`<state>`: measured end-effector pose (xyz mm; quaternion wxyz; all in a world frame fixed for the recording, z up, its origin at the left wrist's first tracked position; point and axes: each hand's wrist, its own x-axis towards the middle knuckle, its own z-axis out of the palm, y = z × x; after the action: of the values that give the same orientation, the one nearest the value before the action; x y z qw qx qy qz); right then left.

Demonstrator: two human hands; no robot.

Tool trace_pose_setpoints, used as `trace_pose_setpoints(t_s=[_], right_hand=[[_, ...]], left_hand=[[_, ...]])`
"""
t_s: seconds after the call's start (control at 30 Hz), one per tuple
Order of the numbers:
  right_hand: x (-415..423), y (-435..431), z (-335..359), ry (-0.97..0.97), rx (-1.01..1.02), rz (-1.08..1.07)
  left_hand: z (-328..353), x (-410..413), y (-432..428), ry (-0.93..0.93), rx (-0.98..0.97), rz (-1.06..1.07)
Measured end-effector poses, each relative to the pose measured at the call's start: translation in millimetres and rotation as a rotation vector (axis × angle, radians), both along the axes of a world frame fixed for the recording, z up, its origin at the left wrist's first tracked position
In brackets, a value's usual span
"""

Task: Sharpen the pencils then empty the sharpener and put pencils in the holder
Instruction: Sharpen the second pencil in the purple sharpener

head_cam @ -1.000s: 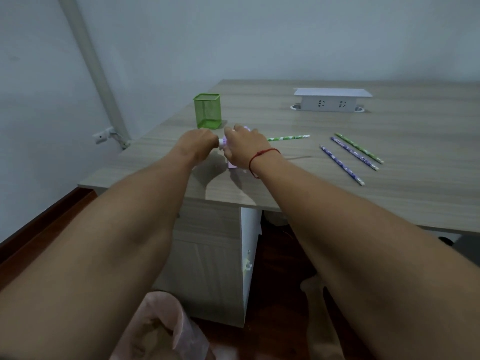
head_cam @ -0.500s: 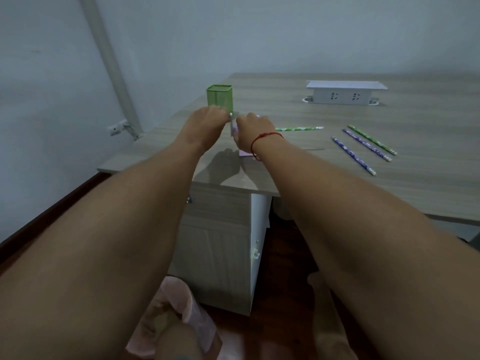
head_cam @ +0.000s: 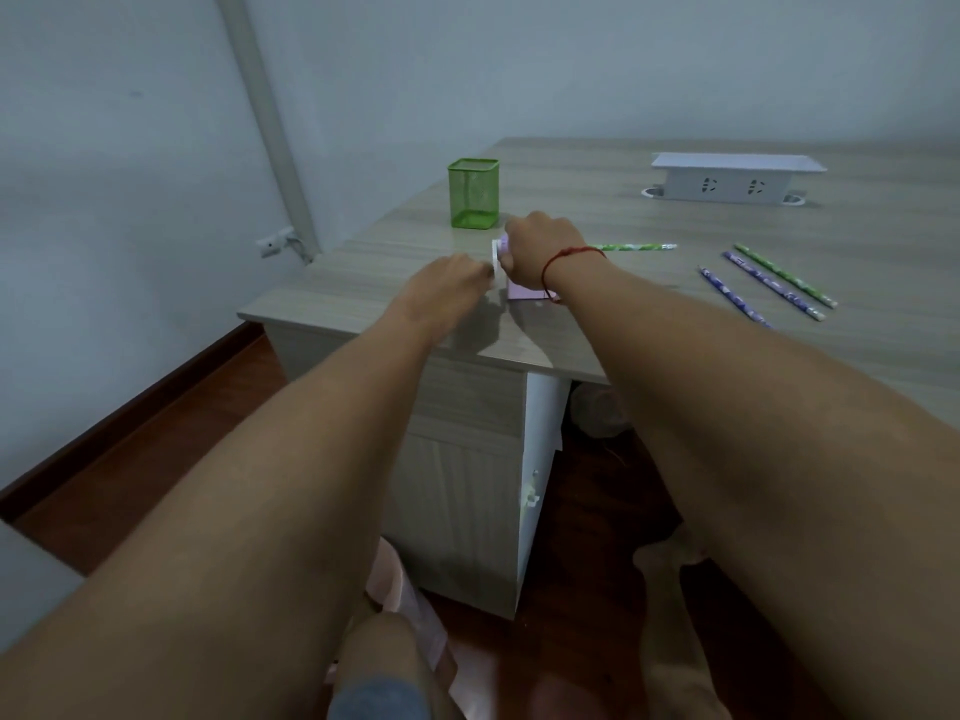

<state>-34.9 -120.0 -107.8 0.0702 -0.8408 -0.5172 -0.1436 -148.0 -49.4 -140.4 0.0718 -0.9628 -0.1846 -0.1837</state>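
Note:
A lilac pencil sharpener [head_cam: 522,292] stands near the desk's front left corner. My right hand [head_cam: 540,252] grips it from above and hides most of its body. My left hand [head_cam: 447,283] pinches the white crank [head_cam: 497,267] on its left side. A green patterned pencil [head_cam: 634,246] sticks out of the sharpener to the right, lying level. Three more pencils lie loose further right: one green [head_cam: 782,275] and two purple [head_cam: 769,285] [head_cam: 732,297]. The green mesh holder [head_cam: 474,192] stands upright just behind the hands, with nothing visible inside.
A white socket box [head_cam: 737,179] sits at the back of the wooden desk [head_cam: 623,324]. Below the desk's front edge a pink-lined bin [head_cam: 400,595] stands on the dark floor beside the drawer cabinet [head_cam: 467,459]. My knee and foot show at the bottom.
My left hand has swung from up beside the holder down to the sharpener's lower left, turning the crank. The right hand stays on the sharpener. The view has shifted slightly.

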Motion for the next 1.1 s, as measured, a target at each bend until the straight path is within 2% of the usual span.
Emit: trace_pose_setpoints(t_s=[0.1,0.33,0.57,0.7,0.87,1.1], right_hand=[[-2.9,0.1,-2.7,-0.006,-0.003,0.023],[-0.2,-1.0,-11.2,-0.033,0.015,0.072],[-0.7,9.7,-9.4,-0.036,0.011,0.106],[9.1,11.2,-5.9,-0.037,-0.001,0.072],[15.4,7.9,-7.7,-0.033,-0.001,0.045],[9.1,8.2,-9.7,-0.019,0.019,0.036]], left_hand=[[-10.9,1.0,2.9,0.073,-0.018,0.087],[-19.3,15.2,15.2,0.156,-0.084,0.104],[-4.7,25.9,38.8,0.210,0.017,0.194],[14.0,42.4,51.7,0.246,0.158,0.155],[26.6,48.1,53.3,0.153,0.219,0.058],[28.6,43.7,50.3,0.108,0.234,0.076]])
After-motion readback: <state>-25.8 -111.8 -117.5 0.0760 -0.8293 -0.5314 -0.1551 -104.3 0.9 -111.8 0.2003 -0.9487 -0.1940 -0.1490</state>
